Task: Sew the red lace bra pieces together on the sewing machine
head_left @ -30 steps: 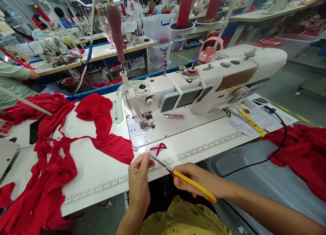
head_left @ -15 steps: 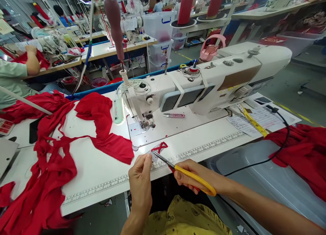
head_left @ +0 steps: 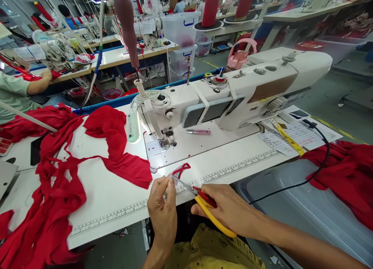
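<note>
In my right hand [head_left: 223, 206] is a pair of scissors [head_left: 208, 210] with one yellow and one red handle. Their blades point left, and the tips reach the edge of a small translucent piece with red fabric trim [head_left: 181, 170]. My left hand [head_left: 163, 201] pinches that piece at its near left end between thumb and fingers. Both hands are over the front edge of the white sewing table [head_left: 116, 203], just in front of the sewing machine [head_left: 210, 102]. The exact meeting point of the blade tips and the piece is too small to make out.
Red fabric [head_left: 58, 175] lies heaped at the left, one strip reaching toward the needle area. A pink thread snipper [head_left: 198, 132] rests on the machine bed. Right of it are papers and a yellow tape measure [head_left: 287, 138]. A co-worker's arm [head_left: 37, 84] shows at far left.
The scissors have turned in my right hand; the yellow handle has swung down and the red one now shows above it. My left hand has shifted slightly, still pinching the trimmed piece.
</note>
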Demonstrator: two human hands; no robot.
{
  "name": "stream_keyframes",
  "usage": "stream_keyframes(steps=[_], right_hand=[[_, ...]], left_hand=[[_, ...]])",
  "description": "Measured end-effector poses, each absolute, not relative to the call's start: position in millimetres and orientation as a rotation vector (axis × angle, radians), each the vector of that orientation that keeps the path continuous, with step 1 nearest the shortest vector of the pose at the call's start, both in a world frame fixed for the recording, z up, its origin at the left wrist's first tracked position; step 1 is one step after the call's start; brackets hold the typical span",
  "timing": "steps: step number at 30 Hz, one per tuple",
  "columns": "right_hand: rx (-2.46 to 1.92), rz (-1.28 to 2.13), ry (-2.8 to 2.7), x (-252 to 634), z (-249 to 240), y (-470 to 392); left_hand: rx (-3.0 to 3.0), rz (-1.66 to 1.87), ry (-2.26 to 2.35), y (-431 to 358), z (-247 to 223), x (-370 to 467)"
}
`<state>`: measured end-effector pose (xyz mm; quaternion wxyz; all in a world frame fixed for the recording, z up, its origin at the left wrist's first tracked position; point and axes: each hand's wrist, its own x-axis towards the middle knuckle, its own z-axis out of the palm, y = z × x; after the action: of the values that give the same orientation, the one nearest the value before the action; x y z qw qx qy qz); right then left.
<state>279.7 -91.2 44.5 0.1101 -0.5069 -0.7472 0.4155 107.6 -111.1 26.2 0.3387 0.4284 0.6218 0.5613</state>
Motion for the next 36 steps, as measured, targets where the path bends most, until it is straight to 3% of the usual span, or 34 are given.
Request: stream_keyframes(steps=[3,7,10,36], right_hand=[[-1.463,1.335,-2.110,279,41,-90],[-1.301,1.833,-1.806,284,39,-86],[-1.097,2.018,-1.679,290,43,-84],[-0.928,2.231,-1.531,292,32,-86]], left_hand=[[1.095,1.454,1.614,-113,27,108],[1.065,1.407,1.606,-113,26,106],[1.041,1.398,1.589,-111,24,104],[1.086,1.422,1.578,-114,23,109]])
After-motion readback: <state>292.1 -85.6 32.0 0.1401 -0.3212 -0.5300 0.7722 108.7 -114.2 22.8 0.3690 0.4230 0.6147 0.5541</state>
